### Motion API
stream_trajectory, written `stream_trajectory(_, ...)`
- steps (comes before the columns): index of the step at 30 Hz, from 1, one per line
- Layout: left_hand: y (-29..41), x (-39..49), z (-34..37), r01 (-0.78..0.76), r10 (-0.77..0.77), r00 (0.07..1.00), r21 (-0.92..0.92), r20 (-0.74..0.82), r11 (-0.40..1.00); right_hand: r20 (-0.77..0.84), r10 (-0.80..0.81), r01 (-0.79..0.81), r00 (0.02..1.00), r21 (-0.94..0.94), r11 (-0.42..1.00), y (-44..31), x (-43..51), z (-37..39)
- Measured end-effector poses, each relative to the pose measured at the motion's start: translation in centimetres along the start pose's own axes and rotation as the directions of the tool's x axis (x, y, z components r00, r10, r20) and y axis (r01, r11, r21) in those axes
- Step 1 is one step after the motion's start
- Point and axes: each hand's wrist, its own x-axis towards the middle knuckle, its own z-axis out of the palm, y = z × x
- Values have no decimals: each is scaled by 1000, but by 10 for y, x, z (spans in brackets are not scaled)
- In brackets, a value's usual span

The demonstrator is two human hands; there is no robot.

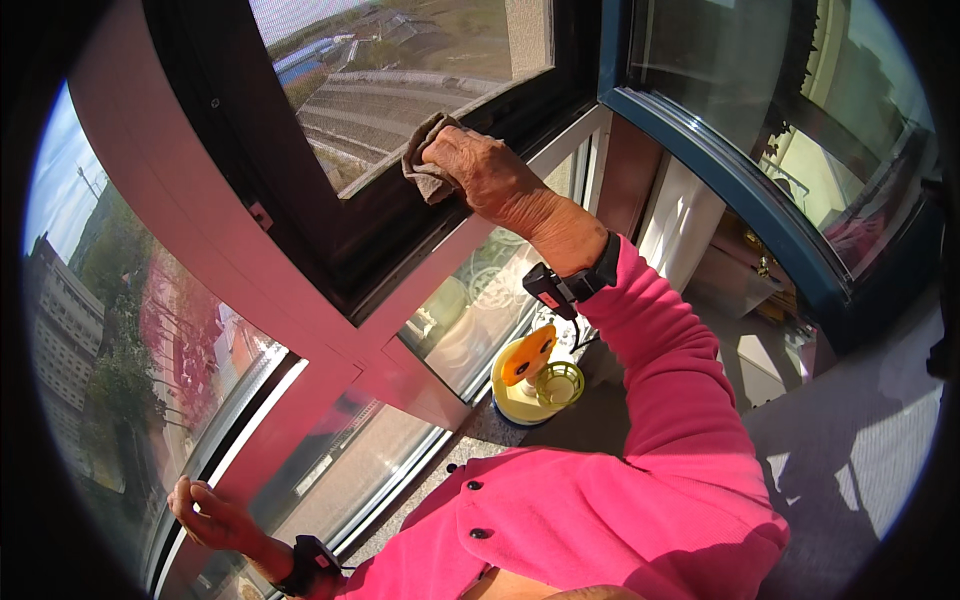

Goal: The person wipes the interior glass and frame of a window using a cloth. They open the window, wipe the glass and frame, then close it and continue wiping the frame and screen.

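A crumpled grey-brown cloth (431, 161) is gripped in my right hand (484, 169). It presses on the lower rail of a dark window sash (367, 225), at the edge of its mesh-covered opening. My left hand (214, 517) is low on the left, beside the rail of another window (225, 442). Its fingers are loosely curled, with a small gap at the thumb and nothing visible in them. Black straps with small devices circle both wrists.
A blue-framed glass sash (712, 161) stands swung inward at the right. Pink-lit window frame members (315, 375) cross in the middle. On the stone sill (480, 442) is a yellow stand with an orange piece (529, 356) and a green basket (560, 384). A pale curtain (682, 225) hangs behind.
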Motion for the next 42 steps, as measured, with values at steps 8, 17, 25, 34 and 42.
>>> stream_trajectory(8,-5,0,0,-3,3,1000,24,6,1000,-280,164,-170,946,3,985,40,-13,-47)
stream_trajectory(17,0,-1,0,53,-53,999,48,4,997,-466,508,-666,724,-281,691,190,-19,-61)
stream_trajectory(25,-9,-5,-2,26,-27,1000,100,11,995,-209,427,-453,880,-96,886,166,-14,-40)
stream_trajectory(34,-5,-2,-1,58,-58,998,39,-4,998,-178,178,-183,968,-14,983,71,-5,-54)
stream_trajectory(42,-1,-5,0,107,-108,994,-16,-29,994,-273,485,-551,831,-518,654,163,-17,-74)
